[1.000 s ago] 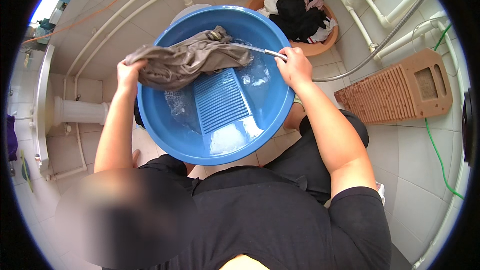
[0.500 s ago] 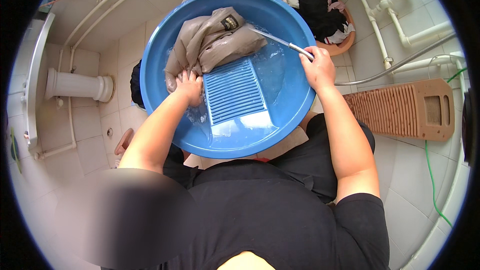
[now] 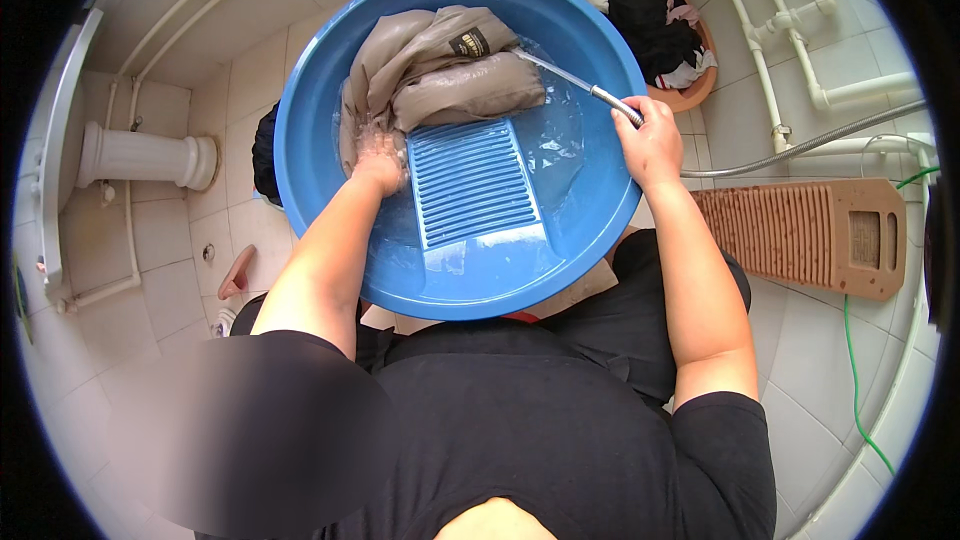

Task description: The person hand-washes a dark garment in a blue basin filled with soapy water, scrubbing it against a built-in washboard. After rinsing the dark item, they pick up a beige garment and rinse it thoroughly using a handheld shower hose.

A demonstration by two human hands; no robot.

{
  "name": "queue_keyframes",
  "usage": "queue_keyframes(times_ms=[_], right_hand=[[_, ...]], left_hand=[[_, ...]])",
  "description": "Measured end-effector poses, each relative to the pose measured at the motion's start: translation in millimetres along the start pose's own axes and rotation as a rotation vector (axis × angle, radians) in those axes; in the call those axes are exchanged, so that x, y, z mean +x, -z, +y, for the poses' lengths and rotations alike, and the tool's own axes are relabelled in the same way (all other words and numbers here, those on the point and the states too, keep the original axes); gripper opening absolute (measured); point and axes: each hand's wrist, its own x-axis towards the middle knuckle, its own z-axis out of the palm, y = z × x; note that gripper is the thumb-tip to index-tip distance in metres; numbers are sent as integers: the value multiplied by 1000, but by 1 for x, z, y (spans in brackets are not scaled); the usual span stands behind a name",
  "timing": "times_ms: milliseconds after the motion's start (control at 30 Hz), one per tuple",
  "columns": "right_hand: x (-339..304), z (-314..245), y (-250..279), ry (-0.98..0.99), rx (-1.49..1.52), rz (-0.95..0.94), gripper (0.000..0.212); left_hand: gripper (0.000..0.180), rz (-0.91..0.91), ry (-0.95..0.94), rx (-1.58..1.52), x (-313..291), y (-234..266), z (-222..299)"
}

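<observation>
A large blue basin (image 3: 560,275) with a ridged washboard panel (image 3: 470,180) moulded into it holds water. Bunched in its far left part is a wet grey-brown garment (image 3: 470,90) with a dark label patch. My left hand (image 3: 378,162) reaches into the water at the garment's near left end, touching it; splashing water and cloth hide the fingertips. At the basin's right rim, my right hand (image 3: 655,145) is wrapped round the metal end of a shower hose (image 3: 615,105), which points over the basin toward the garment.
Behind the basin to the right stands an orange tub (image 3: 695,95) of dark and light clothes. A brown washboard (image 3: 790,235) lies to the right, below the trailing hose. White pipes (image 3: 775,90) run along the wall. A pedestal (image 3: 150,160) and a pink slipper (image 3: 238,273) are at left.
My left hand has gone deeper into the water beside the garment, its fingers now less visible. The garment has shifted slightly and looks flatter on its right. My right hand still grips the hose.
</observation>
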Motion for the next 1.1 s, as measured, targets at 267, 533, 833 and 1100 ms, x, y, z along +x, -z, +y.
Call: queue_keyframes(times_ms=[267,533,833,1100], right_hand=[[2,-1,0,-36,-65,-27,20],[3,-1,1,-42,-64,-25,20],[2,2,1,-38,-55,-24,20],[4,2,2,-23,5,11,20]], left_hand=[[41,180,38,11,-11,25,11],[24,80,-254,37,-82,66,3],[35,258,-377,-183,-92,171,39],[52,394,82,-28,-6,124,35]])
